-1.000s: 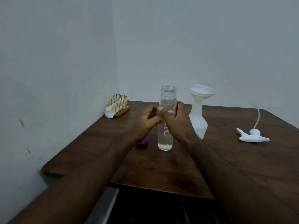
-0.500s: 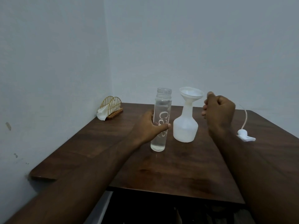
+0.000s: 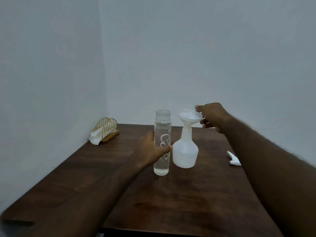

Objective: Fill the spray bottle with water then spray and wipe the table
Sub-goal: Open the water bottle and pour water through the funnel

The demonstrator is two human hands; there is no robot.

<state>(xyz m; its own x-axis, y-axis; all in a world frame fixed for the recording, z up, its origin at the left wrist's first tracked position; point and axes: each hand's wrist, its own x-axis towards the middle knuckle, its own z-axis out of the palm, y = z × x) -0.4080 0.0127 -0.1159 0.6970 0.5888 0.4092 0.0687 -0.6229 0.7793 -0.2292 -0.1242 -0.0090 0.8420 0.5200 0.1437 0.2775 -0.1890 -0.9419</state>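
Note:
A clear glass water bottle (image 3: pixel 162 142), uncapped and nearly full, stands upright on the dark wooden table (image 3: pixel 171 202). My left hand (image 3: pixel 150 151) grips its middle, thumb across the front. Just right of it stands the white spray bottle (image 3: pixel 185 151) with a white funnel (image 3: pixel 189 116) seated in its neck. My right hand (image 3: pixel 212 117) holds the funnel's right rim, thumb on top and fingers underneath. The white spray head (image 3: pixel 234 160) lies on the table to the right, mostly hidden behind my right forearm.
A gold wire napkin holder (image 3: pixel 106 130) with a white tissue (image 3: pixel 95 138) stands in the back left corner against the wall. Walls close off the table's left and far sides. Bare tabletop stretches between the bottles and the near edge.
My right hand left the water bottle, swung right and came down onto the funnel's rim. My left hand stayed wrapped on the water bottle. The camera view shifted slightly.

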